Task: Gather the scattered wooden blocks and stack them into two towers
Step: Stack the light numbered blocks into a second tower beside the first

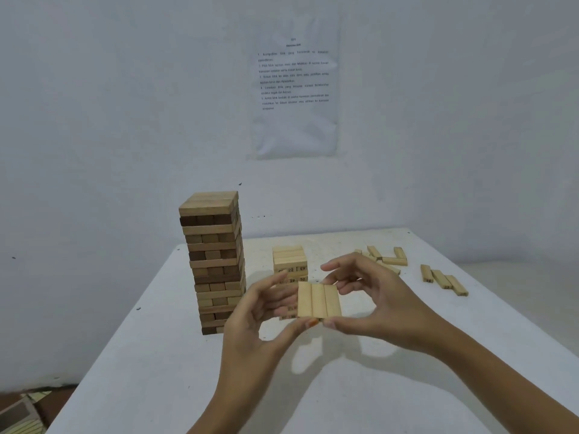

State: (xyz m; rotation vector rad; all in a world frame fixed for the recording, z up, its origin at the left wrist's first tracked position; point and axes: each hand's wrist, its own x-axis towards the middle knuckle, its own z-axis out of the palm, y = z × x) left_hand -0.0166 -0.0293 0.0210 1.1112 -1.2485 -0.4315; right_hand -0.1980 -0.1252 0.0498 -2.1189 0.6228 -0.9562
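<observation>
Above the near middle of the white table (150, 371), three pale blocks (319, 300) set side by side as one flat slab, held clear of the surface. Left hand (257, 314) curled round the slab's left edge, thumb at the near corner. Right hand (379, 305) curled likewise round the right edge, thumb at the near edge, fingers over the far side (both hands gripping, neither flat).

Just behind the slab, short pale tower (289, 260): top courses visible, lower courses hidden by fingers and slab, printed numbers on the block ends only partly legible. Left of it, tall darker tower (214, 261), upright near the table's left edge, near base corner masked by the left hand.

Far right, loose heap of pale blocks (387, 258), partly covered by the right hand, count not determinable. Further right, row of three blocks (444, 280) lying apart from the heap.

On the far wall, printed sheet (296, 89), text too blurred to read. At the bottom left corner, an object cut off by the frame edge, not identifiable.
</observation>
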